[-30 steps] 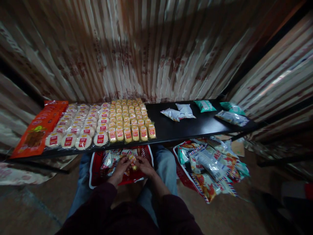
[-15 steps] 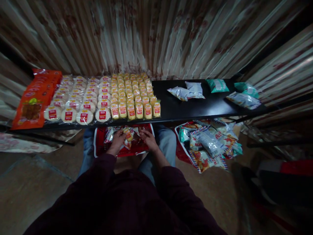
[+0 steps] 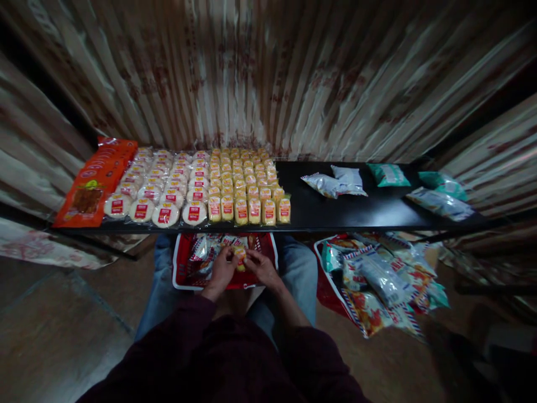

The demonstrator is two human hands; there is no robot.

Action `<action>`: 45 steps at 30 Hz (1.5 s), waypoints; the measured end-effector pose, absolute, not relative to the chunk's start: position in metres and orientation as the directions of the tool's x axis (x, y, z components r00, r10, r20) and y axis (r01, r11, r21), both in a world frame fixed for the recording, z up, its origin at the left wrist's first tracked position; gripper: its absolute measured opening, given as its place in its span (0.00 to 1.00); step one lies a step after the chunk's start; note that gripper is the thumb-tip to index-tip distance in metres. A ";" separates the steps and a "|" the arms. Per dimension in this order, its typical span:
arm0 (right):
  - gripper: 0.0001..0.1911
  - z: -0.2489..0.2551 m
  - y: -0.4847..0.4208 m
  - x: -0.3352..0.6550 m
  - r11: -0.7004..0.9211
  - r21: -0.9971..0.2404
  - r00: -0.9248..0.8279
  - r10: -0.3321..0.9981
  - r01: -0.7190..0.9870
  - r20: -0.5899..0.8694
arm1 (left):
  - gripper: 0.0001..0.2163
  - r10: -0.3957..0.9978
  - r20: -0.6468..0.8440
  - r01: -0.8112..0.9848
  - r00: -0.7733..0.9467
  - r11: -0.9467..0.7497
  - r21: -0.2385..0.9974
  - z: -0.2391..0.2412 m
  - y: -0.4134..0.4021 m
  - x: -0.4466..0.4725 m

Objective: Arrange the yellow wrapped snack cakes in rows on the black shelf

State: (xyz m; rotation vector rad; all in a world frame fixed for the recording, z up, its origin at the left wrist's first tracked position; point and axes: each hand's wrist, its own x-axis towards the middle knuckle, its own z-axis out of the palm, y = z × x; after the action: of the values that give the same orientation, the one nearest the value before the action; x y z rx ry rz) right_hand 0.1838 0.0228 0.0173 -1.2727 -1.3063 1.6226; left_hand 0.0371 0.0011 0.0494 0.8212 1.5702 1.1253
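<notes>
Over a red basket (image 3: 179, 268) on my lap, both hands meet at a small wrapped yellow cake (image 3: 240, 255). My left hand (image 3: 224, 267) pinches it from the left side. From the right, the fingers of my right hand (image 3: 260, 266) are closed on its other edge. Beneath the hands lie several snack packets (image 3: 204, 247) with striped edges inside the basket. On the black shelf (image 3: 310, 211) ahead stand rows of similar wrapped yellow cakes (image 3: 241, 210), beside rows of round white wrapped crackers (image 3: 165, 214).
Orange packets (image 3: 88, 196) lie at the shelf's left end. Silvery bags (image 3: 350, 180) and green bags (image 3: 388, 174) rest on its right part. A second basket (image 3: 325, 266) heaped with snack bags (image 3: 381, 277) stands on the floor at right. A striped curtain (image 3: 251, 73) hangs behind.
My right hand has moved left to join my left hand at the wrapped cake, which was in the left hand alone. The view has shifted, so the shelf appears lower and further right.
</notes>
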 end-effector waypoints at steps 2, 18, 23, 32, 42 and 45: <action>0.26 0.024 0.021 0.183 -0.228 -0.971 -0.305 0.922 0.071 -0.238 | 0.11 0.915 -0.288 -0.004 -0.282 0.298 0.954 0.053 -0.003 0.036; 0.16 0.110 0.020 0.154 0.225 -0.934 -0.180 0.967 0.276 0.180 | 0.19 0.949 0.061 0.208 -0.310 0.005 0.978 0.119 -0.006 0.024; 0.19 0.124 0.033 0.138 0.317 -0.873 -0.132 0.948 0.371 0.289 | 0.22 0.917 0.131 0.218 -0.377 -0.050 0.975 0.134 0.011 0.018; 0.26 0.122 0.052 0.116 0.484 -0.730 -0.113 0.861 0.481 0.496 | 0.19 0.878 0.246 0.315 -0.410 -0.117 0.942 0.146 0.039 0.009; 0.21 0.121 0.053 0.120 0.524 -0.619 -0.100 0.804 0.585 0.586 | 0.17 0.858 0.279 0.394 -0.431 -0.099 0.914 0.132 0.048 -0.001; 0.21 0.118 0.056 0.123 0.542 -0.600 -0.117 0.791 0.589 0.600 | 0.16 0.859 0.304 0.446 -0.411 -0.101 0.889 0.131 0.049 0.002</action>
State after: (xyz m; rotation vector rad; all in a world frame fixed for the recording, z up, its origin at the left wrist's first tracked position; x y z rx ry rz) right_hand 0.1225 0.0556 0.1184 -1.1415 -1.8100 0.2622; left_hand 0.0015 0.0493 0.1315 1.4265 1.8049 1.5202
